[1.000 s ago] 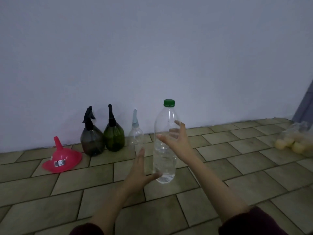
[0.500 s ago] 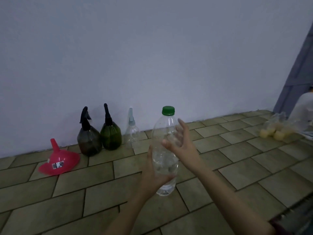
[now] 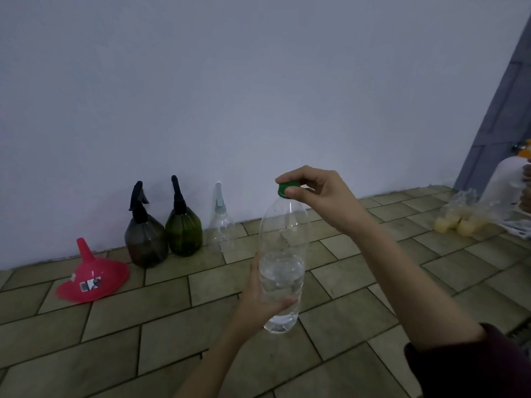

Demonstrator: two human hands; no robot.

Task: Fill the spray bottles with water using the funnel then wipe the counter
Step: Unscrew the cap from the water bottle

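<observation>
Head cam shows the left hand (image 3: 258, 294) gripping the water bottle (image 3: 283, 271) low to steady it while the right hand (image 3: 319, 193) pinches the green cap (image 3: 287, 188), probably to unscrew it for pouring.

Left hand (image 3: 260, 300) grips the water bottle (image 3: 283, 271) — right hand (image 3: 319, 193) pinches its green cap (image 3: 287, 188).

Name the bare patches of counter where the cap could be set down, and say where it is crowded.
Bare tiles lie between the red funnel and the water bottle, and right of it toward the bag of yellow items. The three spray bottles crowd the wall.
</observation>
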